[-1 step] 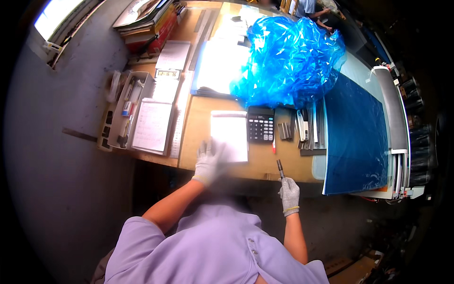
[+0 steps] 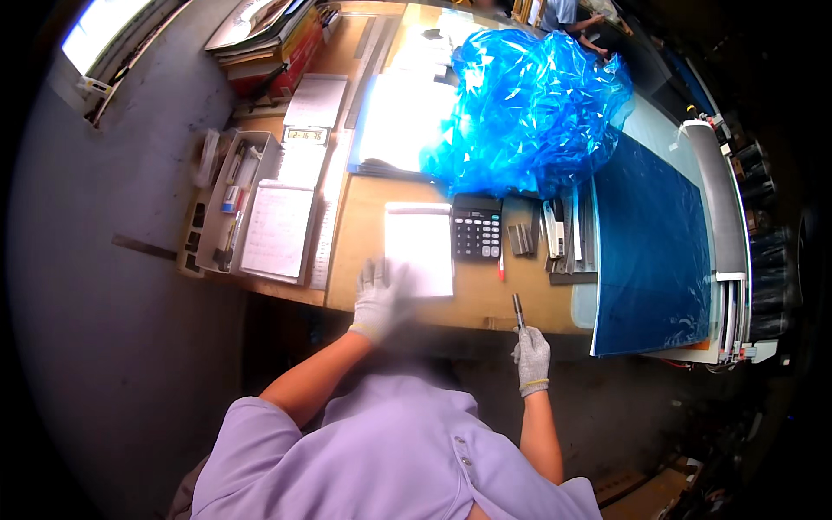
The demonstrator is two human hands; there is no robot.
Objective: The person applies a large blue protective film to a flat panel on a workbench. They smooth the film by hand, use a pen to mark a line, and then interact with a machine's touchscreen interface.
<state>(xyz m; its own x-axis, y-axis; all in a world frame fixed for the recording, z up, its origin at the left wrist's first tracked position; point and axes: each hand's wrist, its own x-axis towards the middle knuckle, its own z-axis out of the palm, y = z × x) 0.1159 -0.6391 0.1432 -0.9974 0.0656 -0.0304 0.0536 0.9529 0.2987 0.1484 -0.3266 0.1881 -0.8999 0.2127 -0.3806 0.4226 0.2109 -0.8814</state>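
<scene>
My left hand (image 2: 377, 303), in a light grey knitted glove, lies at the lower left corner of a white notepad (image 2: 419, 251). Its fingers are stretched out and apart, and its thumb side is blurred. In front of the table's near edge, my right hand (image 2: 531, 357), gloved the same way, is closed around a dark marker pen (image 2: 518, 308) that points up and away from me. A black calculator (image 2: 477, 232) sits against the pad's right side. Just below the calculator lies a thin red-tipped stick (image 2: 501, 270), perhaps a pen.
Crumpled blue plastic film (image 2: 537, 113) covers the table's far middle. Blue sheets (image 2: 650, 251) lie at the right, beside a stapler (image 2: 555, 227) and metal strips (image 2: 522, 239). A pen tray (image 2: 227, 247) and a written pad (image 2: 277, 230) line the left edge. Another person (image 2: 563, 13) is far back.
The marker pen in my right hand has tilted very slightly, its upper end a little further right. My left hand stays by the notepad.
</scene>
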